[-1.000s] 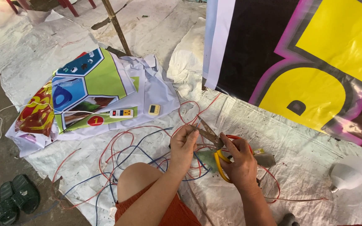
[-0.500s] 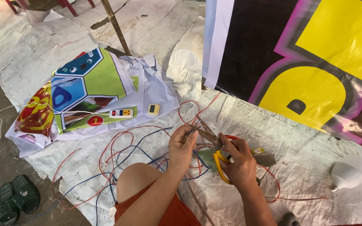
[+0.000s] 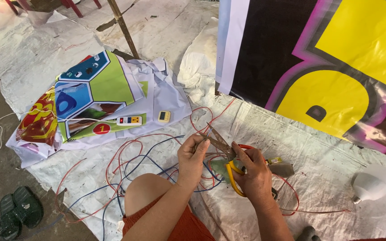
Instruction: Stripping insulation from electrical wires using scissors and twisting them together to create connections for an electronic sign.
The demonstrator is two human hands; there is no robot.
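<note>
My right hand (image 3: 252,173) grips yellow-handled scissors (image 3: 222,149), with the rusty blades pointing up and left. My left hand (image 3: 192,157) pinches a thin wire end (image 3: 207,132) right at the blade tips. Tangled red and blue wires (image 3: 130,163) spread over the white woven sheet in front of my bare knee (image 3: 146,194).
A colourful printed banner (image 3: 86,96) lies to the left with a small power strip (image 3: 129,120) and a yellow socket (image 3: 164,116) on it. A large black, yellow and pink banner (image 3: 331,62) fills the right. A white bulb (image 3: 369,186) lies at right; dark sandals (image 3: 18,212) lie at bottom left.
Both hands stay close together at the wire; the scissor blades have shifted only slightly against the wire end.
</note>
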